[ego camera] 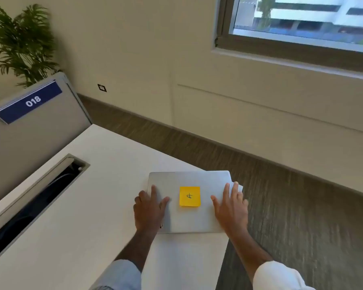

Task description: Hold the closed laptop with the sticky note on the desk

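At lower centre of the frame, closed laptop [189, 203] overhangs the counter [96, 185] corner, left hand [150, 208] and right hand [232, 206] flat on its lid, fingers straight; an uneven push could tip it off.

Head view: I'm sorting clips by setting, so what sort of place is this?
Most likely an office: a white desk with a cable slot, a divider with a sign reading 018, and a closed laptop under both hands.

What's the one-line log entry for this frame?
left hand: flat on laptop | right hand: flat on laptop | laptop: closed, overhangs desk corner | sticky note: on lid
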{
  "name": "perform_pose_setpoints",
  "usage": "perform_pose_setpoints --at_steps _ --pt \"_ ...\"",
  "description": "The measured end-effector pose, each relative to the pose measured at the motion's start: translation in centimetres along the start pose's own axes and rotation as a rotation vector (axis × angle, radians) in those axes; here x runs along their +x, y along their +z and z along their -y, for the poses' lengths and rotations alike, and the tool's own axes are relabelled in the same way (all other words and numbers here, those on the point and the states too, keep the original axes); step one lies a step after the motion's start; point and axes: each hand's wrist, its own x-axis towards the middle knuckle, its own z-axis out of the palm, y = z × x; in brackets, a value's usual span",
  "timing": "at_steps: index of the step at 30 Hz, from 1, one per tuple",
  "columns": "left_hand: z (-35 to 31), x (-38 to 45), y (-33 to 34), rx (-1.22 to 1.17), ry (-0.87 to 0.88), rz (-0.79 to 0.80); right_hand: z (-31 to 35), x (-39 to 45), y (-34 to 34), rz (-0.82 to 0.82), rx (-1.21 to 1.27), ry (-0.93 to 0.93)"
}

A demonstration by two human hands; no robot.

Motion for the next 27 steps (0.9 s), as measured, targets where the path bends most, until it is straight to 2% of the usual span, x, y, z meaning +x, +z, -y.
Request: perform_pose_setpoints --at_steps 2,9,15,22,27 --pt "-0.5 0.3 -0.1 -0.008 -0.041 0.011 -0.6 0.3 -0.2 0.027 0.017 0.062" --pt "-1.6 0.8 0.5 -0.127 -0.142 -0.014 -0.6 0.4 0.5 0.003 0.148 0.102" --pt "-1.4 2.0 0.3 -0.412 -0.283 0.035 -0.6 1.0 0.8 -0.002 0.245 0.114" --pt "-0.4 2.4 0.4 -0.67 -0.241 0.065 -0.9 1.1 0.8 0.0 0.297 0.134" --pt "0.1 2.1 -0.1 -0.692 -0.197 0.093 -1.2 0.4 0.7 -0.01 0.353 0.154"
